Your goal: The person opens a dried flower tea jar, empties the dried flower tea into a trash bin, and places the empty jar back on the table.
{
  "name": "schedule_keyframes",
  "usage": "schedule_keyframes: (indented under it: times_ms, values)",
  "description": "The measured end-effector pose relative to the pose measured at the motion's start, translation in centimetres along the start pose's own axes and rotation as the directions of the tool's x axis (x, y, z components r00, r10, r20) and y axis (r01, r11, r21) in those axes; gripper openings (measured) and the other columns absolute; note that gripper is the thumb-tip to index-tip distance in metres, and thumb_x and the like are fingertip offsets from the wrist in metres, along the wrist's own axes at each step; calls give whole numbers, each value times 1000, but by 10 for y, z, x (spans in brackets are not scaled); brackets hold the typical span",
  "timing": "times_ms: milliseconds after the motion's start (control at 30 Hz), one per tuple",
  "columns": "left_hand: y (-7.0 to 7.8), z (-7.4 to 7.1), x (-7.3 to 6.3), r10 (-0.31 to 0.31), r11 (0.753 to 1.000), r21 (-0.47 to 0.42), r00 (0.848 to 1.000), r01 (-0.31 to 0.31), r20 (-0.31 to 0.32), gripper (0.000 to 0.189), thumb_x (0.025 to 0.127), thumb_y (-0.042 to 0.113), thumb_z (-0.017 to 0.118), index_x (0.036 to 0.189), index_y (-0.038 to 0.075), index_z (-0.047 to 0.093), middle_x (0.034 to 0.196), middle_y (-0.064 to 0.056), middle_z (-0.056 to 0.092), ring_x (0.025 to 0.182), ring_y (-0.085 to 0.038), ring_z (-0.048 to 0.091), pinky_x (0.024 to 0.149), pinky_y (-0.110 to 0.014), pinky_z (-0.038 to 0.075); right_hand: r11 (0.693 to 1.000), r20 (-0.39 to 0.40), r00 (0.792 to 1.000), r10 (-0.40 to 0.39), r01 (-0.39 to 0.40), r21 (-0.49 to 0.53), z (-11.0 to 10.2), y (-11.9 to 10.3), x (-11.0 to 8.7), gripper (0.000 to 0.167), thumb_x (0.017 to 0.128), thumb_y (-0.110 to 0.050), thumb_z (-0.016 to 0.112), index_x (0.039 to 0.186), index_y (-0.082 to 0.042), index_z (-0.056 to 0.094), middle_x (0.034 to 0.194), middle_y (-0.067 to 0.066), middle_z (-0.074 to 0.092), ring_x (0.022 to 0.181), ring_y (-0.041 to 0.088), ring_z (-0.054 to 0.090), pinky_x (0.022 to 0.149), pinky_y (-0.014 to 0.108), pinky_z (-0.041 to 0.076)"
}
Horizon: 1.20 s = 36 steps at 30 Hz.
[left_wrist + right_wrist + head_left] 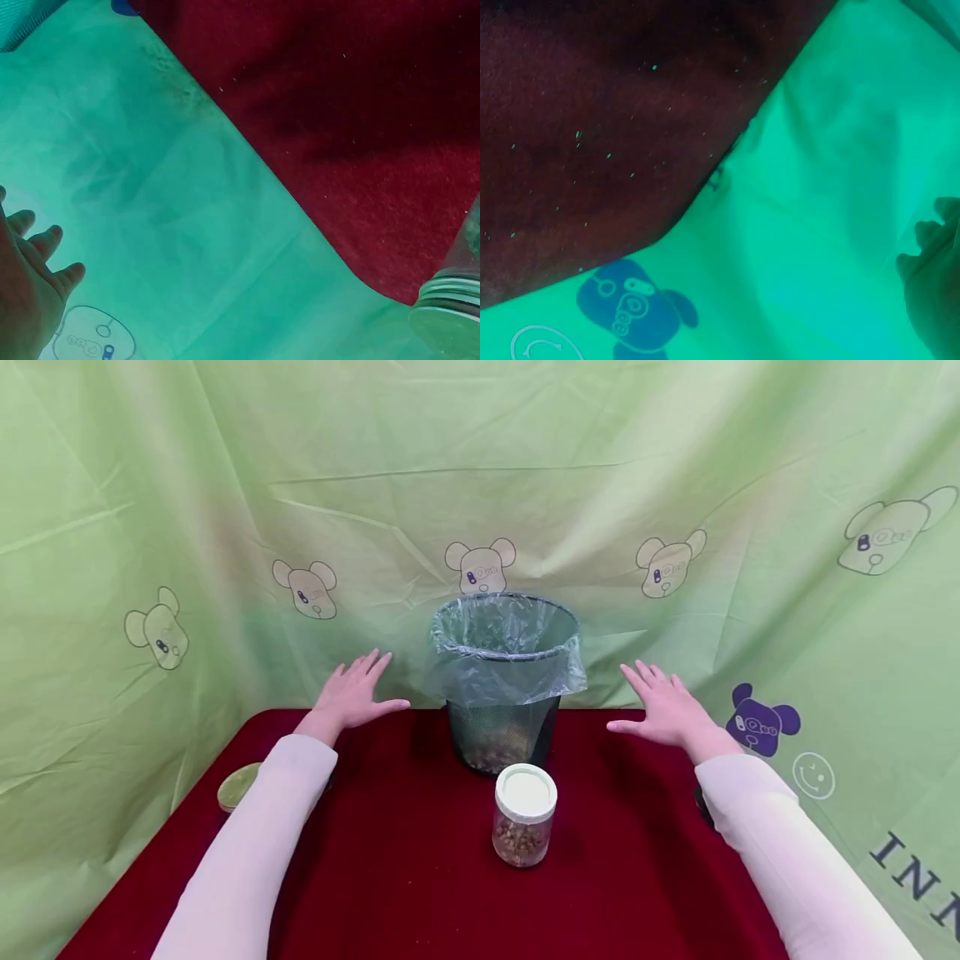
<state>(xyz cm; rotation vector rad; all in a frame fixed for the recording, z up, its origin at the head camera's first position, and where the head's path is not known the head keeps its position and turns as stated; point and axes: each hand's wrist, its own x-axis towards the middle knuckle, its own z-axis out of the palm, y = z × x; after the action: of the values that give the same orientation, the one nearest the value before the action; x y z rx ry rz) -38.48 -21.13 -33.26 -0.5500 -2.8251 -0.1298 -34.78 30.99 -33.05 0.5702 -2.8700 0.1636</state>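
Note:
Both hands are raised over the far part of the table in the head view, fingers spread and holding nothing. The left hand (pixel 352 695) is left of a black mesh wastebasket (pixel 498 718), and the right hand (pixel 662 706) is to its right; neither touches it. A clear plastic bag (pixel 517 681) lines the basket and folds over its rim. In front of the basket stands a clear jar with a white lid (pixel 525 818), partly filled with small brown pieces. In the left wrist view the left hand (pixel 30 281) shows at the lower left edge.
A dark red cloth (pixel 420 893) covers the table. A container with a greenish lid (pixel 238 787) stands at the left, partly behind the left sleeve. Something dark (pixel 702 806) shows beside the right sleeve. Green printed curtains (pixel 360 485) hang behind and at the sides.

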Motion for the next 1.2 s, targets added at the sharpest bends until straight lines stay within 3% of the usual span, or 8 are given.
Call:
schedule_keyframes:
  times_ms: [233,600,800,1200]
  values:
    - [10,1,-6,8,998,-66,1000,-7,20,99,84,75,48,155,10,24,156,-18,26,140,-36,27,109,-60,22,997,14,1000,-8,7,73,2,-11,-5,107,82,-68,61,155,-3,17,156,28,14,142,45,12,111,61,7]
    - [28,2,-19,16,986,-166,999,-8,47,99,82,76,50,154,13,28,153,-14,34,135,-37,36,102,-58,35,970,4,1000,-11,10,244,-2,-38,-18,102,82,-66,63,153,-5,24,155,23,24,141,42,22,109,60,21]
    - [40,4,-27,20,976,-218,997,-4,70,99,81,77,50,154,14,29,152,-14,36,135,-35,36,102,-57,35,956,-34,998,-47,55,287,-1,-51,-24,95,84,-61,64,152,-4,29,152,20,33,137,40,31,108,57,27]
    - [68,11,-44,90,941,-334,992,-54,94,99,79,76,55,153,15,31,153,-6,36,138,-27,34,106,-51,34,936,-67,994,-85,103,336,5,-79,-36,87,85,-57,66,148,-4,38,146,19,43,132,37,40,104,54,34]
